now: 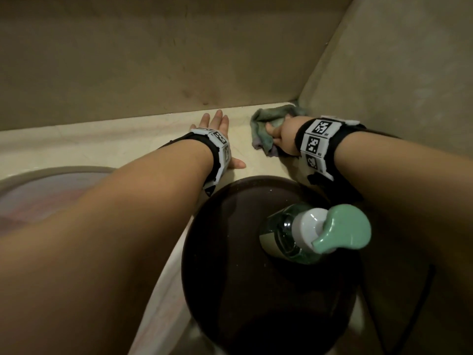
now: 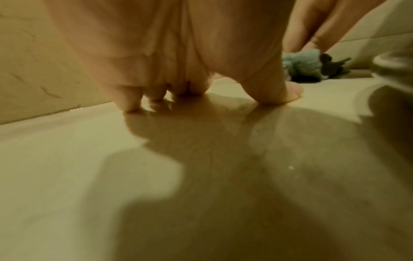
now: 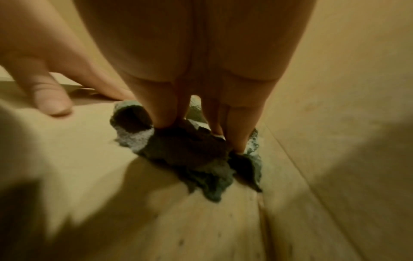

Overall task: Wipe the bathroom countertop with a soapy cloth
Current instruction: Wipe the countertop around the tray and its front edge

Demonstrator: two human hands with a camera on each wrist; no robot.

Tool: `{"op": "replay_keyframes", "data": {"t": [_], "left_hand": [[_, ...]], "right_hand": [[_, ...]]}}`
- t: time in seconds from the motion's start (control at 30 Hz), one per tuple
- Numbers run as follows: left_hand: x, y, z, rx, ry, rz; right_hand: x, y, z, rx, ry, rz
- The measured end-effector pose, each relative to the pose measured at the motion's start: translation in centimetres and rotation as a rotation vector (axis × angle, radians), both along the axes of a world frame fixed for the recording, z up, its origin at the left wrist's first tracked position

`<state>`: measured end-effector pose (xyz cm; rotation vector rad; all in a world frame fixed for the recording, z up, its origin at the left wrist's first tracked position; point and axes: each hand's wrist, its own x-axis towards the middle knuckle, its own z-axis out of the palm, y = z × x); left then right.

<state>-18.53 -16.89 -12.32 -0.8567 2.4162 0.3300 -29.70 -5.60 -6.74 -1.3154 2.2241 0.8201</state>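
Cloth (image 1: 259, 135) bunched on countertop (image 1: 122, 147) under flat right hand (image 1: 284, 138), left hand (image 1: 218, 125) splayed beside

Walls (image 1: 153, 73) close the corner, tray (image 1: 217, 252) with soap bottle (image 1: 307, 234) blocks nearside; countertop (image 1: 102, 142) leftward gives passage.

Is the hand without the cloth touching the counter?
Touching. The left wrist view shows the left hand with fingertips and thumb planted on the counter, their shadows meeting them with no gap.
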Motion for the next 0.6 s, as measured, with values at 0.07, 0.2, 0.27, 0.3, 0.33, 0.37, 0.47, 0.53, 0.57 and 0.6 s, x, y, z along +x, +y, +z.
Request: {"op": "replay_keyframes", "data": {"t": [0.07, 0.2, 0.27, 0.3, 0.33, 0.37, 0.47, 0.53, 0.57, 0.6], "left_hand": [[0.1, 0.0, 0.3, 0.003, 0.002, 0.001], [0.2, 0.2, 0.5, -0.003, -0.002, -0.008], [0.2, 0.2, 0.4, 0.001, 0.001, -0.004], [0.2, 0.1, 0.4, 0.002, 0.003, -0.001], [0.2, 0.1, 0.3, 0.004, 0.003, 0.001], [0.1, 0.1, 0.3, 0.007, 0.006, 0.0], [0.1, 0.0, 0.1, 0.015, 0.02, -0.001], [0.1, -0.1, -0.2, 0.021, 0.034, 0.006], [0.1, -0.1, -0.3, 0.021, 0.039, 0.006], [0.1, -0.1, -0.5, 0.019, 0.043, 0.006]], "right_hand": [[0.9, 0.3, 0.2, 0.112, -0.003, -0.053], [2.5, 1.4, 0.9, 0.182, -0.009, -0.032], [2.9, 1.8, 0.7, 0.265, 0.013, 0.033], [2.8, 1.7, 0.5, 0.308, 0.039, 0.097], [2.7, 1.5, 0.3, 0.343, 0.053, 0.129], [2.5, 1.2, -0.1, 0.382, 0.09, 0.178], [1.5, 0.1, -0.8, 0.391, 0.114, 0.197], [0.8, -1.2, -1.0, 0.344, 0.084, 0.126], [0.7, -1.9, -1.0, 0.323, 0.082, 0.135], [0.5, -2.6, -1.2, 0.303, 0.089, 0.147]]}}
